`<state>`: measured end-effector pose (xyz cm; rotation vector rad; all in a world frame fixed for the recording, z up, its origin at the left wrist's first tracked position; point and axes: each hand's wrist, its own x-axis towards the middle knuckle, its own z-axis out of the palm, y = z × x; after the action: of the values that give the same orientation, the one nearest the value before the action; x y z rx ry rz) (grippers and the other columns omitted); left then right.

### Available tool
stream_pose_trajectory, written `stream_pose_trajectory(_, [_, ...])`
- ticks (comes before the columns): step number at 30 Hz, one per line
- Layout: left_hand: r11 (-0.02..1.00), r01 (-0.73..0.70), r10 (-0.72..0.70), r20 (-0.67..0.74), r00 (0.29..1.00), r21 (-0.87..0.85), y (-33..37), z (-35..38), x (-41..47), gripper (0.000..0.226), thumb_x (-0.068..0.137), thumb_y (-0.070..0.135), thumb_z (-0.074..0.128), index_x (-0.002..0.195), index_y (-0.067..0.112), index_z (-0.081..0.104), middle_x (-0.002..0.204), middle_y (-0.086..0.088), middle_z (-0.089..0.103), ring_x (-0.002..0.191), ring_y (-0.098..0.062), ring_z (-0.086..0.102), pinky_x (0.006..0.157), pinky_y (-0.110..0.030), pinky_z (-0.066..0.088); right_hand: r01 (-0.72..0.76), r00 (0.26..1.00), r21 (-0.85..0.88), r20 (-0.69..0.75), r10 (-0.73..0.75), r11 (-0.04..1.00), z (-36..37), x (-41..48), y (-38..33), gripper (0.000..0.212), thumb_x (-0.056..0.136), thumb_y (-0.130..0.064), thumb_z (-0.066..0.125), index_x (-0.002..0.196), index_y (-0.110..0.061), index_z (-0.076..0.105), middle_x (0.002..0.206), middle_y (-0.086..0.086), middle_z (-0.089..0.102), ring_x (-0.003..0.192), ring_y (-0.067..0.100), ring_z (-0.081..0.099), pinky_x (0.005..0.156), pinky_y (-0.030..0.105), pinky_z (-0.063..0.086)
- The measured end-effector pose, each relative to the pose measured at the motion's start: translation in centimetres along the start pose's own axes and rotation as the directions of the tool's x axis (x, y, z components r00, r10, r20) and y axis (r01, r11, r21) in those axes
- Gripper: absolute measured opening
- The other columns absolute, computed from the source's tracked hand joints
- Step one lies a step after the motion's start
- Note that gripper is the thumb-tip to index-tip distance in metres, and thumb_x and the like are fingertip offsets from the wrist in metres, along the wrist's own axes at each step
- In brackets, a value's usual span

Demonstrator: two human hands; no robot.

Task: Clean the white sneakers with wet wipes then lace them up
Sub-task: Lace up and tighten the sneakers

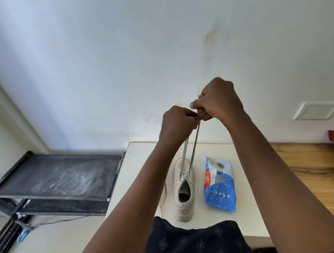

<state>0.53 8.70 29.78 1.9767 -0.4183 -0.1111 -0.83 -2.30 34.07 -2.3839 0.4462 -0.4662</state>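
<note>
One white sneaker (183, 190) upright on the desk (141, 167), blue wet wipes pack (219, 184) just beside. Both lace ends (193, 150) pulled up tight, left hand (176, 123) and right hand (217, 101) each in clenched grip on one. Lacing seemingly almost finished here; second sneaker not visible.

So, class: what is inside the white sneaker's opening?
Inside the white sneaker only a dark lining shows; the toe end is hidden. Its grey lace rises to both hands.
</note>
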Motion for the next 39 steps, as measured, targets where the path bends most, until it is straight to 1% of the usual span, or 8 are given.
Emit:
stream_pose_trajectory(7, [0.985,-0.024,0.031,0.038,0.999,-0.173,-1.2,0.3,0.5,0.014,0.084,0.016,0.066,0.073,0.008,0.071,0.062,-0.001,0.063,0.058,-0.012,0.053,0.067,-0.031,0.047,0.095,0.99,0.113,0.092,-0.105,0.989,-0.4,-0.2,0.8,0.021,0.072,-0.027,0.079,0.07,-0.008,0.07,0.061,0.002,0.063,0.053,0.003,0.054,0.059,0.028,0.046])
stream_pose_trajectory(10, [0.928,0.056,-0.033,0.068,0.997,-0.369,-2.3,0.3,1.1,0.017,0.085,0.007,0.061,0.069,0.009,0.065,0.062,-0.001,0.06,0.057,-0.013,0.051,0.067,-0.027,0.046,0.032,0.982,0.171,0.179,-0.063,0.985,0.0,-0.6,2.6,0.027,0.072,-0.031,0.078,0.086,-0.01,0.07,0.082,0.008,0.07,0.081,0.017,0.064,0.079,0.039,0.052])
stream_pose_trajectory(13, [0.884,0.084,-0.035,0.113,0.993,-0.46,-2.9,0.2,1.5,0.02,0.088,0.01,0.06,0.068,0.013,0.059,0.066,-0.002,0.058,0.057,-0.014,0.047,0.063,-0.024,0.043,-0.018,0.968,0.249,0.248,-0.046,0.968,0.7,-1.3,3.9,0.018,0.074,-0.015,0.077,0.087,-0.01,0.065,0.078,0.01,0.072,0.078,0.018,0.07,0.083,0.042,0.055])
stream_pose_trajectory(22, [0.901,0.08,-0.08,0.018,0.997,-0.426,-3.9,0.5,2.4,0.02,0.09,0.013,0.058,0.07,0.012,0.062,0.059,0.005,0.064,0.059,-0.014,0.054,0.07,-0.028,0.047,0.034,0.998,0.284,-0.066,-0.016,0.958,2.1,-1.0,4.6,0.013,0.081,-0.003,0.066,0.073,-0.014,0.068,0.065,0.005,0.069,0.061,0.006,0.067,0.074,0.032,0.055])
stream_pose_trajectory(27, [0.904,0.083,-0.065,0.059,0.996,-0.419,-3.4,0.7,2.6,0.021,0.09,0.008,0.056,0.069,0.01,0.057,0.062,-0.002,0.061,0.061,-0.017,0.054,0.076,-0.033,0.048,-0.005,0.988,0.409,0.143,-0.059,0.912,2.6,-0.8,4.7,0.006,0.074,-0.014,0.069,0.079,-0.014,0.067,0.083,0.003,0.072,0.089,0.018,0.066,0.088,0.039,0.05])
stream_pose_trajectory(31, [0.913,0.079,-0.045,0.095,0.994,-0.399,-3.6,0.3,2.7,0.021,0.09,0.008,0.057,0.069,0.009,0.057,0.059,-0.003,0.058,0.058,-0.017,0.054,0.075,-0.034,0.049,0.034,0.979,0.511,0.155,-0.131,0.859,2.7,-1.3,4.9,0.014,0.076,-0.005,0.074,0.081,-0.007,0.062,0.076,0.016,0.071,0.073,0.024,0.071,0.074,0.036,0.057])
stream_pose_trajectory(35, [0.905,0.11,-0.099,0.049,0.994,-0.412,-3.7,0.3,2.5,0.014,0.086,0.014,0.066,0.083,0.012,0.052,0.071,-0.009,0.064,0.057,-0.017,0.057,0.073,-0.032,0.053,0.089,0.994,0.405,0.029,-0.11,0.91,3.1,-1.4,4.5,0.012,0.073,0.0,0.076,0.074,-0.003,0.064,0.063,0.012,0.067,0.053,0.017,0.068,0.056,0.028,0.058])
stream_pose_trajectory(39, [0.95,0.077,-0.057,0.074,0.996,-0.302,-4.3,-0.5,2.4,0.031,0.077,0.016,0.072,0.089,0.017,0.044,0.081,-0.009,0.07,0.068,-0.017,0.062,0.075,-0.033,0.052,0.128,0.99,0.113,0.042,-0.133,0.985,3.3,-1.5,4.1,0.009,0.081,0.001,0.065,0.08,-0.004,0.072,0.066,0.01,0.067,0.058,0.019,0.066,0.064,0.03,0.057])
